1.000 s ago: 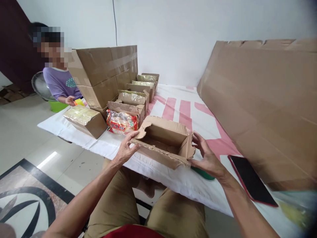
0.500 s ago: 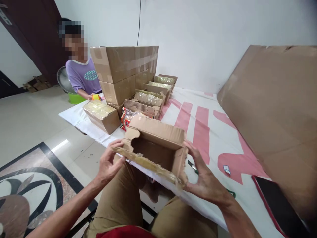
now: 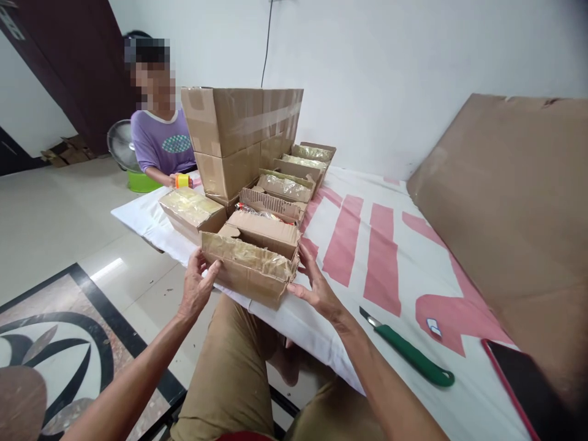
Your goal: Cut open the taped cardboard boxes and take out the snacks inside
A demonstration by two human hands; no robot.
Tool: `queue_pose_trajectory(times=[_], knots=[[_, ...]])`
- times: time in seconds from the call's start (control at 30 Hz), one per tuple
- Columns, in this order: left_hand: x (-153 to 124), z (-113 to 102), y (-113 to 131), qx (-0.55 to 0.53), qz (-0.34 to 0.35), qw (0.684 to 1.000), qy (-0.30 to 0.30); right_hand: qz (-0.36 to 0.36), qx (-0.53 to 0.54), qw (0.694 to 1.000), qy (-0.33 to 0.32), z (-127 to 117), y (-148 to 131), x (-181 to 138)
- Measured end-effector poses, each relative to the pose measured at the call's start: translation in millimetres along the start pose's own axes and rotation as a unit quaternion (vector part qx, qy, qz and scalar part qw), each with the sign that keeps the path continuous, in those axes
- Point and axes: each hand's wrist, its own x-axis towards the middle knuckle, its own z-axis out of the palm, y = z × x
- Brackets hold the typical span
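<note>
An open cardboard box (image 3: 250, 272) with torn, tape-covered flaps sits at the table's near edge, tilted slightly. My left hand (image 3: 198, 283) grips its left end, thumb on the front flap. At the right end my right hand (image 3: 316, 283) holds the box, thumb on the front corner and fingers behind. Just behind it, a red-printed clear plastic package (image 3: 260, 211) is mostly hidden by the raised rear flap. A taped box (image 3: 193, 211) lies to the left. The inside of the held box shows only in part.
Taped boxes (image 3: 239, 122) are stacked behind, beside a row of open boxes (image 3: 285, 187). A green-handled utility knife (image 3: 413, 355) and a phone (image 3: 528, 386) lie at right. A large cardboard sheet (image 3: 505, 214) leans there. Across the table a person (image 3: 163, 141) holds a yellow-orange object (image 3: 182, 180).
Both hands have moved the box forward and left, setting it close against the row of boxes. It now hides most of the plastic package. The knife has come into full view.
</note>
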Motion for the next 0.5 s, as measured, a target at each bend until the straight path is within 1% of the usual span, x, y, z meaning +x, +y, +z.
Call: queue_pose_trajectory(times=[0.1,0.2,0.33,0.37,0.4,0.5], knots=[[-10,-1,-8,-0.018,-0.018,1.000,-0.013,-0.001,-0.020,1.000,-0.012,-3,-2,1],[-17,-8,-14,-0.019,-0.031,0.999,-0.027,-0.011,-0.082,0.996,-0.028,-7,-8,9],[-14,-20,-14,-0.022,-0.024,0.999,-0.001,-0.107,-0.185,0.975,-0.057,-7,-21,21],[-11,-22,-14,-0.019,-0.028,0.999,0.000,-0.115,-0.198,0.971,-0.063,-7,-22,22],[-7,-23,-13,-0.014,-0.037,0.999,-0.005,-0.110,-0.201,0.971,-0.063,-7,-23,22],[4,-21,-12,0.007,-0.065,0.997,-0.030,-0.061,-0.173,0.982,-0.039,-7,-17,20]])
